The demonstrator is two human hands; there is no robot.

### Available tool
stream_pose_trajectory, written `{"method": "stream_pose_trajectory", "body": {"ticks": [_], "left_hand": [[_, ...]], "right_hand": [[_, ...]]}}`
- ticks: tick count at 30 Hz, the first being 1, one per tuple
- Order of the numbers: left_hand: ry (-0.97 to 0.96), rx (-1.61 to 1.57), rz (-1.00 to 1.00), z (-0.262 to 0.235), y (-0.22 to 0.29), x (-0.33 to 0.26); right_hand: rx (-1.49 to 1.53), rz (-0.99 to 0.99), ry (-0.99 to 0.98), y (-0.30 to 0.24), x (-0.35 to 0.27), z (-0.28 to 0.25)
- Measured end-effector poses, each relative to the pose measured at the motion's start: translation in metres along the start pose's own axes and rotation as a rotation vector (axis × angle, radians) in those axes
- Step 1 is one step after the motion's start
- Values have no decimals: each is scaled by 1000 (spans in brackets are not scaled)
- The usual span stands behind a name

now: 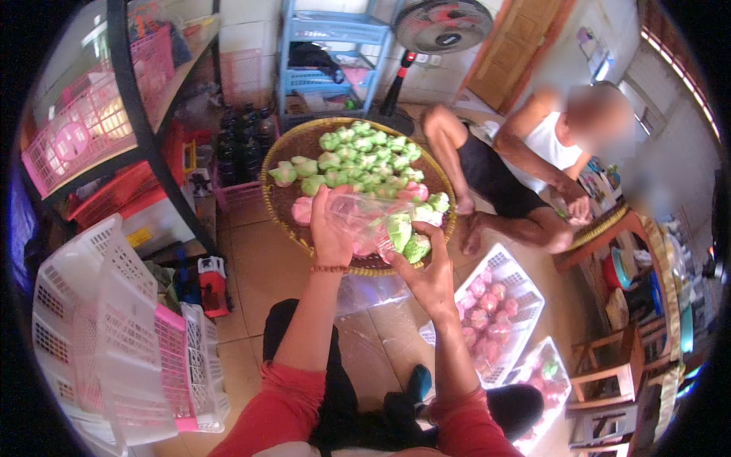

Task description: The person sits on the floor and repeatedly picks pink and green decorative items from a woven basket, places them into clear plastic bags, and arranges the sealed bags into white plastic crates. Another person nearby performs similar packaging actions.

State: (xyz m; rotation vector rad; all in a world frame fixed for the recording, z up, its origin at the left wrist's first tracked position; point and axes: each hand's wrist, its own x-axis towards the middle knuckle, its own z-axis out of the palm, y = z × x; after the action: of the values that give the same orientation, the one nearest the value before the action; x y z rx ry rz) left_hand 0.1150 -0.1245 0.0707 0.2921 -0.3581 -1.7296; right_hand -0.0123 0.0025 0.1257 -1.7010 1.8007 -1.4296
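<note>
My left hand point(333, 240) grips a clear plastic bag point(365, 213) by its side, above a round woven bamboo tray point(271, 152). My right hand point(430, 278) is closed around a green bun point(399, 231) with a split top, at the bag's right side. Whether that bun is inside the bag or just beside it, I cannot tell. Many more green buns point(358, 158) lie spread over the tray's far half. A few pink buns point(302, 211) sit on its nearer part, partly hidden behind my hands and the bag.
A white plastic crate point(525, 320) of bagged pink buns stands at the right. Stacked crates point(91, 327) fill the left, beneath a shelf point(171, 76). A blue rack point(327, 76) and a fan point(444, 34) stand behind. Another person point(533, 152) sits on the floor at far right.
</note>
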Motion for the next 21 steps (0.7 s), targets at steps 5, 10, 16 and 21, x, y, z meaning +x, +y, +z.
{"method": "stream_pose_trajectory", "body": {"ticks": [5,10,16,21], "left_hand": [[-223,173,-59,18,-31,-16],[-231,255,-150,17,-40,-25],[-213,499,-56,2,-31,-31],[-126,387,-132,-10,-9,-38]], "right_hand": [[739,371,15,18,-21,-47],[439,358,107,27,-36,-68],[7,161,197,24,-55,-56],[673,343,41,31,-59,-40]]}}
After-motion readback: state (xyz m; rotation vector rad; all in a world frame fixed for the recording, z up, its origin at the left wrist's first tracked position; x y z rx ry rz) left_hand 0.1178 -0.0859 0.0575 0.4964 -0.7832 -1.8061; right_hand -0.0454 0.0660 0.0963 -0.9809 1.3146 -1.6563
